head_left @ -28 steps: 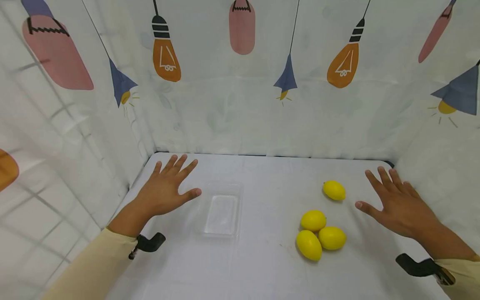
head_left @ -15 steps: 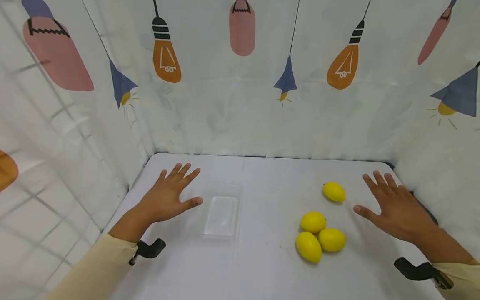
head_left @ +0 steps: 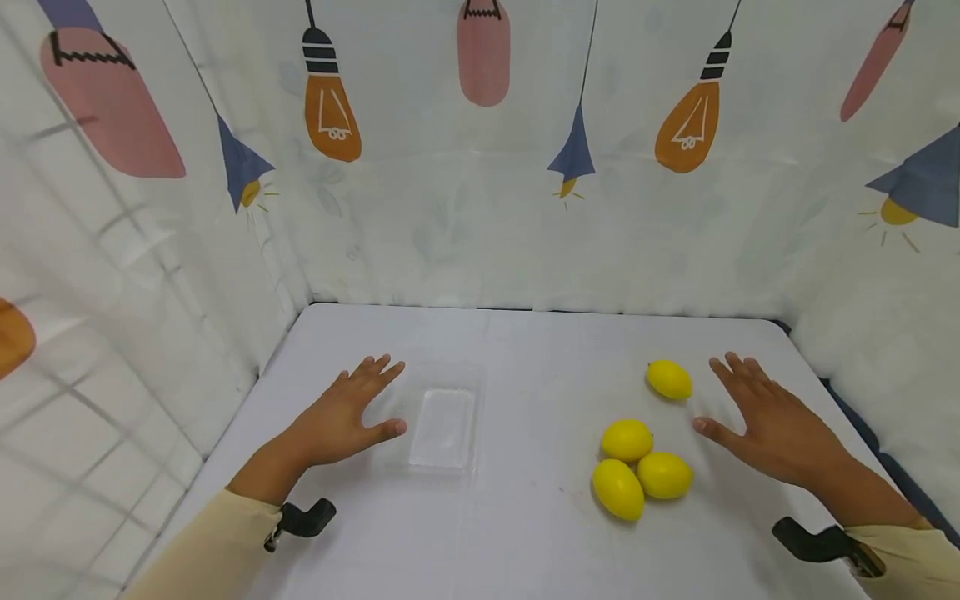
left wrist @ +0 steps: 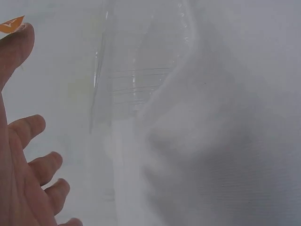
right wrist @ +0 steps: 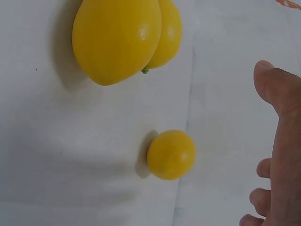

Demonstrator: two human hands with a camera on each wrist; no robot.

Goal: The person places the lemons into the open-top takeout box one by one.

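My left hand (head_left: pixel 333 421) hovers above the table with fingers spread, just left of a clear plastic tray (head_left: pixel 442 429). Nothing is in its grasp. The tray also shows faintly in the left wrist view, its see-through wall (left wrist: pixel 141 89) beyond the fingers. On the right, my right hand (head_left: pixel 780 429) hangs over the table with straight fingers and holds nothing. Nearest to it lies a single yellow lemon (head_left: pixel 669 380). Closer to me, three more lemons (head_left: pixel 618 490) touch in a cluster. The right wrist view shows the lone lemon (right wrist: pixel 170 154) apart from two overlapping ones.
A white cloth covers the table (head_left: pixel 532 533). White curtains printed with lamps and bulbs (head_left: pixel 480 225) stand behind it and on both sides. Black camera mounts (head_left: pixel 303 518) stick out from both wrists.
Both hands have come down and nearer to me over the table. My right hand has also shifted a little left, toward the lemons. Tray and lemons have stayed in place.
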